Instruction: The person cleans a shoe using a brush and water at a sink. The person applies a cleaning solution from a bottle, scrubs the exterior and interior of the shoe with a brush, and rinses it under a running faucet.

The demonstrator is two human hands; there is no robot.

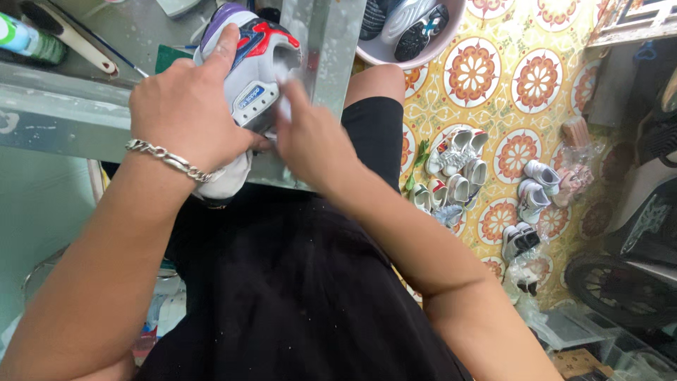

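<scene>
White sneaker (pixel 250 77) sat at metal table edge (pixel 63 113); left hand (pixel 187 113) gripped it, right hand (pixel 310 144) fingers pinched white cloth (pixel 284 106) against it; floor shoes (pixel 458 176) well apart.

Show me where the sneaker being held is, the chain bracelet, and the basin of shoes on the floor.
sneaker (pixel 255 67): head view, on the white side panel near the heel.
chain bracelet (pixel 169 159): head view, on the silver links across the left wrist.
basin (pixel 384 55): head view, on the pale rim at its lower edge.

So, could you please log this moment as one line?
left hand: grips sneaker | right hand: inside sneaker opening | floor: more shoes
</scene>
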